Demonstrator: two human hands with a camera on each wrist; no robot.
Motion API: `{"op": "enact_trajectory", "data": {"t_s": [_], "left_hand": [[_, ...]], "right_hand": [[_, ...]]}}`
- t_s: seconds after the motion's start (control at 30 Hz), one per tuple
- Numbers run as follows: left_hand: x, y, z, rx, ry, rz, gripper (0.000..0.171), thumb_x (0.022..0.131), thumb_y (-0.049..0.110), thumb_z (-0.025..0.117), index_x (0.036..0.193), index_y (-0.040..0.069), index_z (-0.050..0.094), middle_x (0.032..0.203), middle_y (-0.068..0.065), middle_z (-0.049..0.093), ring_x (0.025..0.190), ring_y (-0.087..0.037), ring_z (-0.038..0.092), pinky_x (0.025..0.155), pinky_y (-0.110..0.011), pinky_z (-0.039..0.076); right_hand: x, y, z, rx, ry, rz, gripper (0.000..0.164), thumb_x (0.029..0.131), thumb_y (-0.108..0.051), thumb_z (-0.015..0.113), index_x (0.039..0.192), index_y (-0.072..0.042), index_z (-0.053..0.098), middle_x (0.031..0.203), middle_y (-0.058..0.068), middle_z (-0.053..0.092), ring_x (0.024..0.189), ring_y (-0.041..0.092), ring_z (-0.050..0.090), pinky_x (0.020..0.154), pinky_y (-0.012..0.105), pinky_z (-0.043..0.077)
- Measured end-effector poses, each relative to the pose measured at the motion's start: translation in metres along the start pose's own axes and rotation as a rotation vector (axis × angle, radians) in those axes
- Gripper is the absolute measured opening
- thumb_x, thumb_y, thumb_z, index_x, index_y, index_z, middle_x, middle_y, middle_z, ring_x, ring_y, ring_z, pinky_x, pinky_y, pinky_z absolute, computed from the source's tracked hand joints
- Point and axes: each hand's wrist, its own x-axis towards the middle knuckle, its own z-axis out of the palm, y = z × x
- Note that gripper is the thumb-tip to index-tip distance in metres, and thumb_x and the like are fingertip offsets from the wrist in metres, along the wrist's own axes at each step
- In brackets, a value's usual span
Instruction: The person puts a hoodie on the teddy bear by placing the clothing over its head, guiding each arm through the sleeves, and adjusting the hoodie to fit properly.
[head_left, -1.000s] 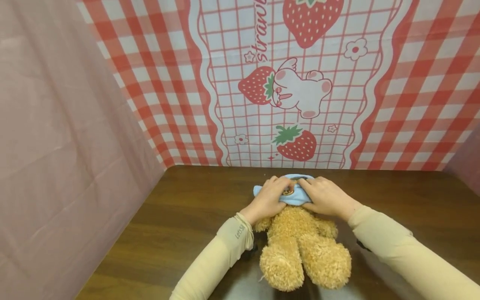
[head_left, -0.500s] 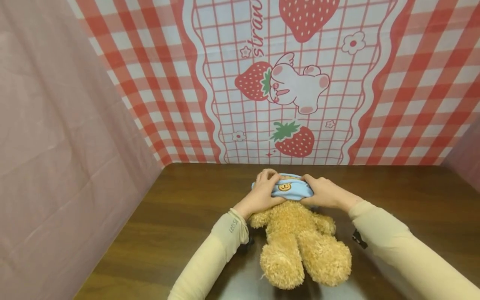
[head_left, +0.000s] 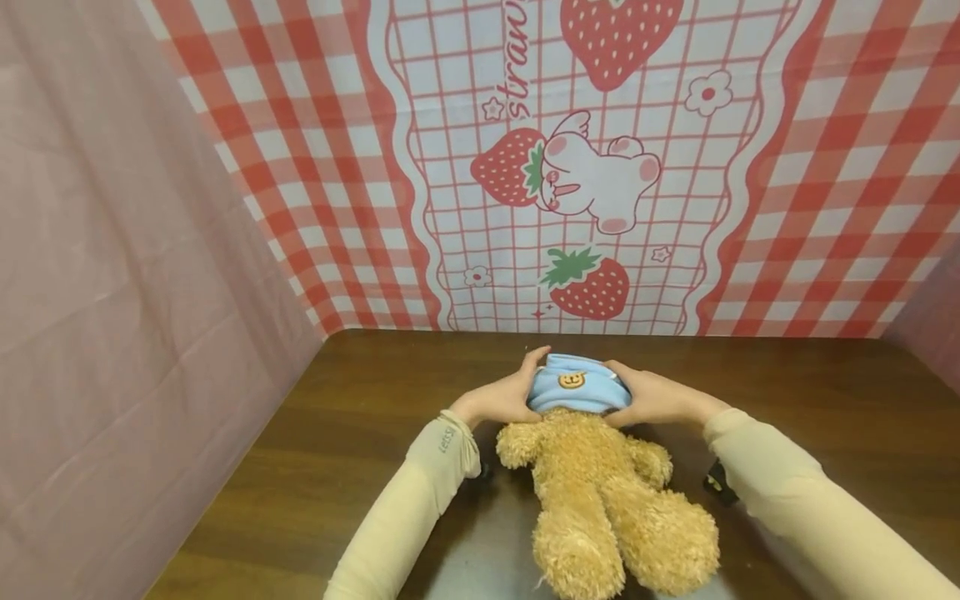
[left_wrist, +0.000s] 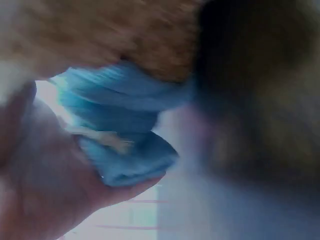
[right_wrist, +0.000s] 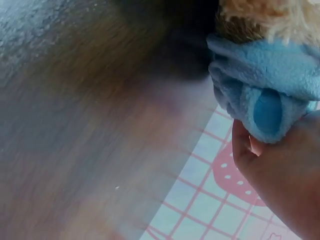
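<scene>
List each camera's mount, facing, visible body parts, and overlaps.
Head: on the head, facing forward and down at the plush toy, blue cloth and table; left hand, right hand and sleeves show.
Left wrist: on that wrist, facing blurred plush toy and blue cloth; left hand shows.
Right wrist: on that wrist, facing the same plus gridded backdrop; right hand shows.
Both wrist views share the plush toy and blue cloth.

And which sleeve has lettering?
The left sleeve: dark letters show on it, just behind the left hand. The right sleeve shows none in view.
</scene>
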Motion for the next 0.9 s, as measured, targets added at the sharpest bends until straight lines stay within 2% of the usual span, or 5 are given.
{"op": "enact_trajectory", "data": {"t_s": [0.17, 0.4, 0.63, 0.73, 0.9], "left_hand": [[0.002, -0.011, 0.009, 0.148, 0.08, 0.02, 0.091, 0.069, 0.006, 0.07, 0.142, 0.006, 0.015, 0.136, -0.019, 0.039, 0.122, -0.025, 0.042, 0.101, -0.03, 0.033], [0.001, -0.015, 0.016, 0.112, 0.281, 0.053, 0.073, 0.067, 0.016, 0.074, 0.133, 0.014, 0.043, 0.127, -0.003, 0.053, 0.115, -0.015, 0.05, 0.098, -0.026, 0.037], [-0.001, -0.006, 0.017, 0.165, 0.449, 0.001, 0.062, 0.062, 0.02, 0.076, 0.121, 0.013, 0.057, 0.114, -0.003, 0.063, 0.102, -0.017, 0.059, 0.088, -0.026, 0.045], [-0.003, -0.005, 0.015, 0.179, 0.424, 0.006, 0.06, 0.062, 0.02, 0.076, 0.118, 0.011, 0.057, 0.111, -0.004, 0.063, 0.101, -0.017, 0.058, 0.087, -0.025, 0.044], [-0.009, -0.009, 0.01, 0.108, 0.297, 0.077, 0.064, 0.066, 0.014, 0.076, 0.124, 0.007, 0.049, 0.121, -0.007, 0.05, 0.112, -0.018, 0.047, 0.097, -0.029, 0.037]], "right_hand": [[0.0, 0.004, 0.002, 0.061, -0.016, -0.029, 0.092, 0.069, -0.033, 0.074, 0.14, -0.007, 0.023, 0.116, 0.012, 0.05, 0.095, 0.021, 0.049, 0.079, 0.037, 0.04], [-0.002, 0.01, 0.005, 0.171, 0.018, -0.059, 0.085, 0.066, -0.022, 0.075, 0.137, -0.012, 0.03, 0.116, 0.011, 0.05, 0.093, 0.021, 0.049, 0.076, 0.034, 0.04], [-0.002, 0.008, -0.003, 0.244, 0.024, -0.078, 0.091, 0.068, -0.024, 0.077, 0.141, -0.013, 0.024, 0.123, 0.015, 0.046, 0.099, 0.024, 0.049, 0.078, 0.038, 0.041], [-0.002, 0.005, -0.003, 0.229, 0.023, -0.078, 0.092, 0.069, -0.028, 0.077, 0.143, -0.015, 0.022, 0.123, 0.015, 0.046, 0.098, 0.023, 0.05, 0.077, 0.037, 0.042], [-0.003, 0.003, 0.0, 0.162, 0.035, -0.09, 0.089, 0.07, -0.034, 0.077, 0.141, -0.015, 0.027, 0.122, 0.012, 0.049, 0.1, 0.022, 0.051, 0.078, 0.038, 0.041]]}}
